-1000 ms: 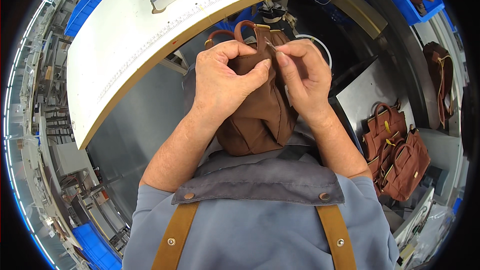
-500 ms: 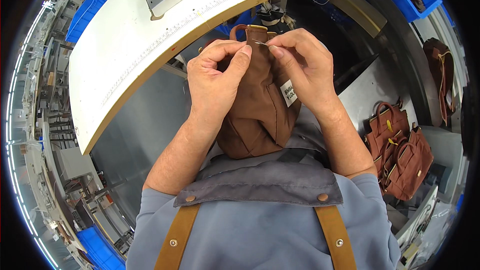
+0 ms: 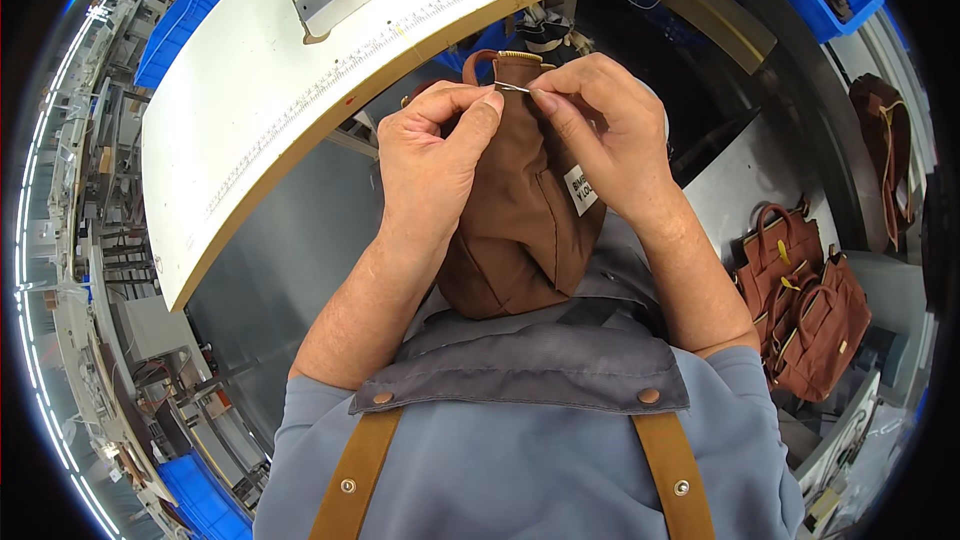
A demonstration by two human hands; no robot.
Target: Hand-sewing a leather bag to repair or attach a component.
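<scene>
A brown fabric bag (image 3: 518,230) with reddish handles, gold zipper and a white label rests in my lap. My left hand (image 3: 430,155) is closed in a pinch at the bag's top edge, thumb against forefinger. My right hand (image 3: 610,135) pinches a thin silver tool (image 3: 514,88), whose exact kind I cannot make out; it lies across the bag's top, its far end close to my left fingertips.
A curved white table (image 3: 235,110) with a ruler strip and a sewing machine (image 3: 320,0) spans ahead. Blue bins (image 3: 180,25) flank it, one holding brown bags. More reddish-brown bags (image 3: 805,310) are stacked at my right, another hangs above them (image 3: 880,150). Steel shelf (image 3: 725,185) at right.
My left hand has moved slightly left and turned its thumb upward. My right hand has risen a little, and the silver tool now lies more level. The bag's white label has come into view.
</scene>
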